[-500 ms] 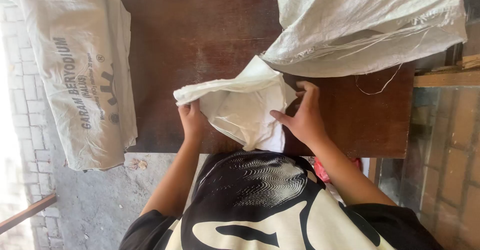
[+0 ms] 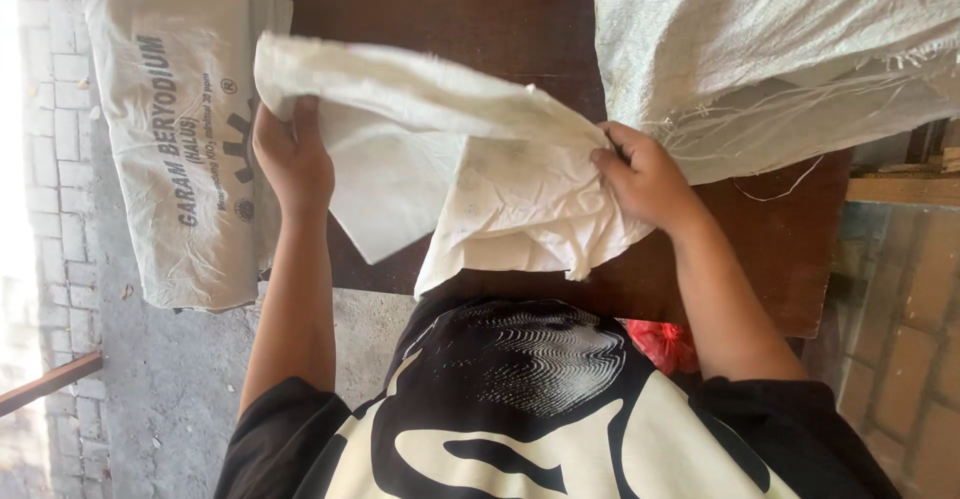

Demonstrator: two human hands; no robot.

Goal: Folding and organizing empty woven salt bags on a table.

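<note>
A white woven sack (image 2: 470, 169) is stretched out over the dark brown table (image 2: 480, 19), held at both ends. My left hand (image 2: 292, 154) grips its left edge near the table's left side. My right hand (image 2: 645, 174) pinches the sack's right end, close to the frayed edge of a larger sack. The lower part of the held sack hangs crumpled toward my body.
A printed white sack (image 2: 175, 129) hangs over the table's left edge. A big grey-white woven sack (image 2: 760, 49) with loose threads covers the table's top right. Something red (image 2: 660, 344) lies below the table. Brick paving lies on both sides.
Both hands have moved apart, the left far to the left and up, spreading the sack out from a bunched shape into a wide stretched one.
</note>
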